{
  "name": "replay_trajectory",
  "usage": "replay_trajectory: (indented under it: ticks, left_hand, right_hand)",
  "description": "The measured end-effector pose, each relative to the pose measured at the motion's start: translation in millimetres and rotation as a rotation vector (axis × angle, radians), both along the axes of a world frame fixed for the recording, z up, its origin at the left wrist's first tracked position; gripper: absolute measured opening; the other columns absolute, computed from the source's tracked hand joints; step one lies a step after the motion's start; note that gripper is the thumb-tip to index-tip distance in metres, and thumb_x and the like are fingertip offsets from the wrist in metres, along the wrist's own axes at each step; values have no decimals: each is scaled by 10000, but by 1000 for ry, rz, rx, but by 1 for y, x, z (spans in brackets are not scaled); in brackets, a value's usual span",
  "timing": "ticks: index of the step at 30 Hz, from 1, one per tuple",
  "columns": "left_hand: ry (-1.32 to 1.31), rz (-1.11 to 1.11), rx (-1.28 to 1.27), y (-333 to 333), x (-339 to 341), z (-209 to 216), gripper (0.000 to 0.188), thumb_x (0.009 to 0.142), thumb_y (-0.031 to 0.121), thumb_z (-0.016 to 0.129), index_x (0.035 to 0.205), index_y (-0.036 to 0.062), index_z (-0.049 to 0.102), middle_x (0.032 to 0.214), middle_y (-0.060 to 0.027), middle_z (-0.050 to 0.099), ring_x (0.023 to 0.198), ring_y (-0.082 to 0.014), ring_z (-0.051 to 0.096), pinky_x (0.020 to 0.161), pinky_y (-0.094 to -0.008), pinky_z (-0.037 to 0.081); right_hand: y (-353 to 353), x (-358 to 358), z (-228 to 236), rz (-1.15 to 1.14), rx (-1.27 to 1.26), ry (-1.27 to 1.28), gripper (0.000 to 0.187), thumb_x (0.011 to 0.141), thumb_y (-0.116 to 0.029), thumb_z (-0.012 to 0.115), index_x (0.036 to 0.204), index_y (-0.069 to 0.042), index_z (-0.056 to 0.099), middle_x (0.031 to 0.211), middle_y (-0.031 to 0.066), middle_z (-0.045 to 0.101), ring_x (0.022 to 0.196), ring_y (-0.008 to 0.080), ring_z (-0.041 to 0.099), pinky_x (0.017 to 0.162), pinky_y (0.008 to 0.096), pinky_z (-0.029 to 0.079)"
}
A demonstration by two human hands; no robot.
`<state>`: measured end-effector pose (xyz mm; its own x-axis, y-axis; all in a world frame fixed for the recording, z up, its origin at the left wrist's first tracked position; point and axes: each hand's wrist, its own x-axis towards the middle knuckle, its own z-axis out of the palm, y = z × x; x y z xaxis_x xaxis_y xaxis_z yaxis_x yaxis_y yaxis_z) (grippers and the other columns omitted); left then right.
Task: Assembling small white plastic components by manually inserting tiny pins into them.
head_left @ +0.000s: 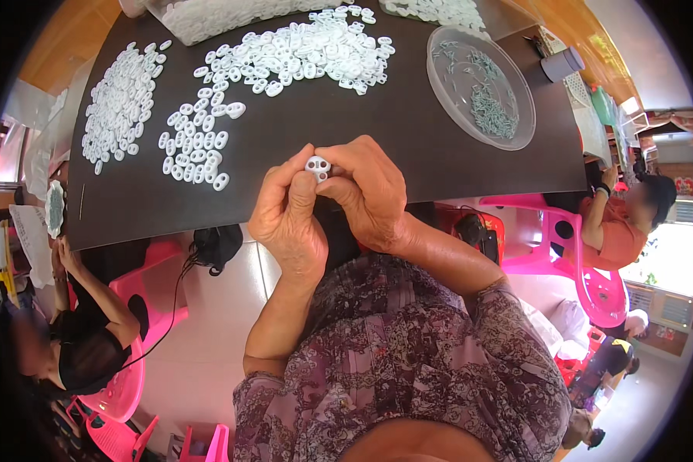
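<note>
My left hand (291, 215) and my right hand (373, 192) meet in front of me, near the table's front edge. Between their thumbs and forefingers they grip a small white plastic piece (317, 164) with dark holes in it. Whether it is one piece or two pressed together cannot be made out. A loose group of white oval two-holed pieces (196, 142) lies to the left of my hands. Beyond it spreads a larger heap of the same pieces (308, 52). The round transparent tray (448, 104) at the right holds many small grey-green metal parts (491, 114).
The dark table (285, 123) bears another pile of white pieces (122, 104) at left and a transparent bin (181, 32) of them at the back. A grey-purple cylinder (562, 65) lies far right. People sit at both sides, near pink plastic chairs (550, 239).
</note>
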<state>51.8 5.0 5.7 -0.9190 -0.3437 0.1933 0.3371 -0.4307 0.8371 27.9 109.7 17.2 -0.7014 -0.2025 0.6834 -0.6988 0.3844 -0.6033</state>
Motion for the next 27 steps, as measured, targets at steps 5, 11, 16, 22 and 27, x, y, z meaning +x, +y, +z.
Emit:
replay_trajectory:
  ticks: [5, 11, 16, 22, 27]
  left_hand:
    - [4, 17, 26, 3, 2, -3, 203, 883, 78, 588, 1039, -45, 626, 847, -10, 555, 774, -73, 505, 706, -198, 415]
    - [48, 48, -28, 5, 2, -7, 192, 890, 98, 585, 1014, -43, 625, 836, -7, 541, 745, -66, 480, 675, -197, 404]
    - [60, 78, -66, 6, 3, -7, 189, 899, 116, 575, 993, -42, 618, 802, 1, 513, 707, -64, 455, 638, -197, 393]
    - [74, 139, -139, 9, 4, -12, 209, 916, 159, 557, 976, -37, 597, 773, 2, 474, 677, -61, 429, 616, -190, 376]
    - [80, 154, -213, 13, 2, -10, 197, 939, 159, 514, 954, -27, 574, 811, 7, 496, 708, -45, 430, 637, -192, 376]
  right_hand:
    - [-3, 1, -3, -19, -20, 67, 239, 784, -44, 646, 1002, 24, 576, 814, 92, 603, 643, 196, 523, 559, 277, 431]
    - [-5, 1, -7, -26, -19, 135, 195, 800, -8, 609, 985, 37, 565, 807, 110, 593, 637, 211, 520, 548, 289, 430]
    - [-8, 4, -7, -38, -43, 135, 207, 775, 16, 613, 973, 33, 555, 814, 113, 580, 637, 225, 513, 549, 303, 425]
    - [-12, 1, -14, -65, -40, 227, 255, 730, 26, 636, 965, 22, 539, 815, 111, 563, 633, 235, 507, 542, 317, 417]
    - [-11, -3, -18, -86, -26, 261, 286, 706, 25, 644, 966, 13, 524, 801, 102, 553, 607, 226, 484, 522, 320, 408]
